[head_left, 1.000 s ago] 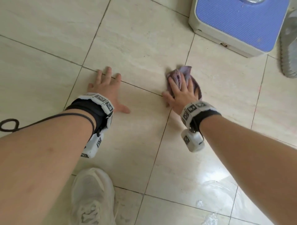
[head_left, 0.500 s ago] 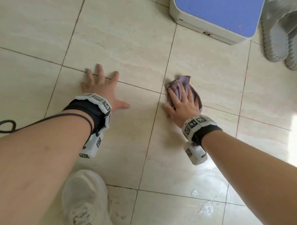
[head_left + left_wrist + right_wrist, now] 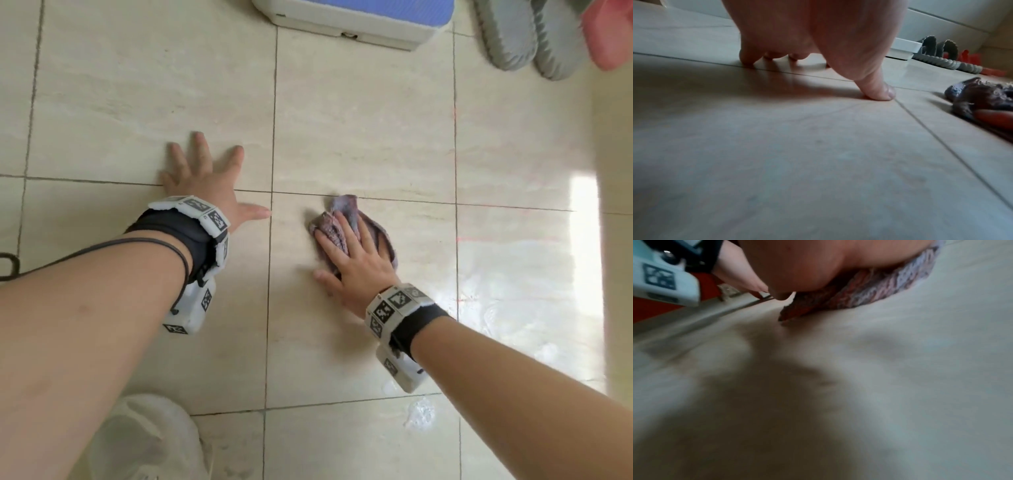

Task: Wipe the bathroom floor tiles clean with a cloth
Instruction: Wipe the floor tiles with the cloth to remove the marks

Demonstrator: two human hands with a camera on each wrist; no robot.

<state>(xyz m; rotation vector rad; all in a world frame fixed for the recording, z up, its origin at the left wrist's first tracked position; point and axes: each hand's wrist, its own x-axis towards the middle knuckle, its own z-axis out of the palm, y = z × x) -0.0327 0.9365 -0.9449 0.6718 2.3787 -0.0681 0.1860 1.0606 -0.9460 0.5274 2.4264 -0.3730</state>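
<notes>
— Hands?
— Both flat, apart: my left hand [image 3: 205,185] spread on bare floor tiles [image 3: 137,102], my right hand [image 3: 356,263] pressing the cloth [image 3: 342,212].
— Around?
— My shoe [image 3: 144,442] nearest; scale [image 3: 352,20] and slippers [image 3: 527,37] beyond.
— Cloth's axis?
— Bunched, lengthwise away from me.

Black wristbands [image 3: 178,229] with white marker-printed camera blocks [image 3: 397,301], thin black cable [image 3: 102,246], whitish sneaker [image 3: 147,442].

Head camera is looking steeply down at the floor tiles [image 3: 359,120]. Both wrist cameras are sitting near floor level, facing forward; the right view is blurred, seemingly sharing the cloth [image 3: 869,292] with the others.
</notes>
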